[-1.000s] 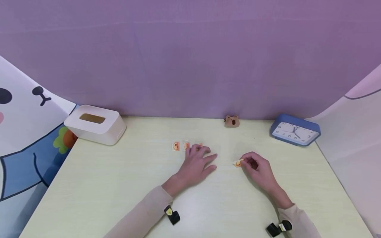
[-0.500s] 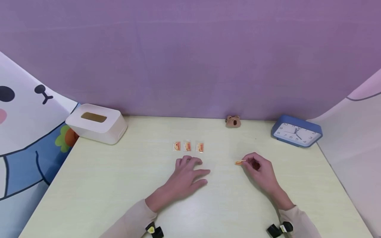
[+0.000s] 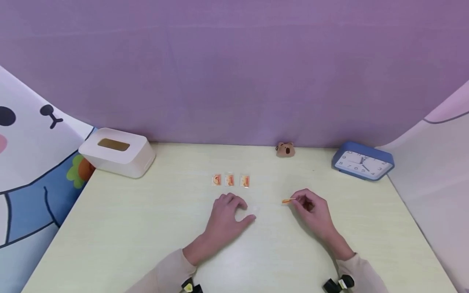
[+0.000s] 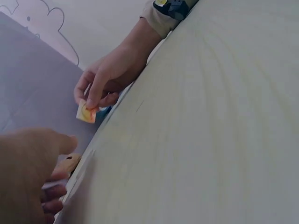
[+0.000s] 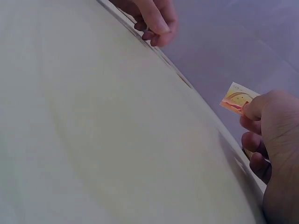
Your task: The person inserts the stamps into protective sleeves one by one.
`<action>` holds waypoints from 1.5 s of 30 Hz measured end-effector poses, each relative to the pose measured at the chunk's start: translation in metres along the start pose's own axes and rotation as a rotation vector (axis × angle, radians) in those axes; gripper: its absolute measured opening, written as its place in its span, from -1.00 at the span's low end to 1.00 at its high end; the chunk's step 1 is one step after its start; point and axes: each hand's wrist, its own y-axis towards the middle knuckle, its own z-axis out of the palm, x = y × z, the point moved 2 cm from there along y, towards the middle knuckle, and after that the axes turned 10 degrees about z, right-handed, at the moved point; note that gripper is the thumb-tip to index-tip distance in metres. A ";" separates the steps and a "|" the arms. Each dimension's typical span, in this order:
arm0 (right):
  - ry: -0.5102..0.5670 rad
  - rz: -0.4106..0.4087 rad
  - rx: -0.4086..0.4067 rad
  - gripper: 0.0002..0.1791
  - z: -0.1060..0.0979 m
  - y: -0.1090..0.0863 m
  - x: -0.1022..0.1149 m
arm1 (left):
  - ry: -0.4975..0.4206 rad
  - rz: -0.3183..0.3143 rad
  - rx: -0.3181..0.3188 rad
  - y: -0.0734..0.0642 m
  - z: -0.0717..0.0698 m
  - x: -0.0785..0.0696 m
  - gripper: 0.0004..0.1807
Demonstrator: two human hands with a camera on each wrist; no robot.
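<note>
My right hand [image 3: 315,211] pinches a small printed card [image 5: 238,98] between thumb and fingertips, just above the table. In the right wrist view the card has a yellow and orange picture like a burger. My left hand [image 3: 225,217] is low over the table at centre, its thumb and index finger curved with a gap between the tips. A faint clear patch [image 3: 253,210], like thin plastic, shows beside those fingertips. Beyond the left hand, three little cards in clear sleeves lie in a row: the left card [image 3: 216,179], the middle card [image 3: 229,179] and the right card [image 3: 244,180].
A white tissue box [image 3: 117,152] stands at the table's back left. A brown bear-head figure [image 3: 285,149] is at the back edge, and a blue clock [image 3: 363,160] at the back right. A purple cloth [image 3: 234,81] hangs behind the pale table [image 3: 146,228].
My left hand has drawn back from the row, uncovering the right card, and its spread fingers have come closer together. My right hand, with its card, has shifted slightly left.
</note>
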 end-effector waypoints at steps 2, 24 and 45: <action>0.003 -0.006 0.001 -0.74 0.003 -0.001 0.002 | 0.035 -0.052 0.003 0.002 0.005 -0.003 -0.52; 0.065 -0.108 0.075 -0.65 0.033 -0.018 0.024 | 0.076 -0.114 0.022 -0.002 0.001 -0.012 -0.47; 0.139 -0.108 0.065 -0.68 0.052 -0.026 0.036 | -0.282 -0.132 -0.069 -0.014 -0.012 0.000 -0.89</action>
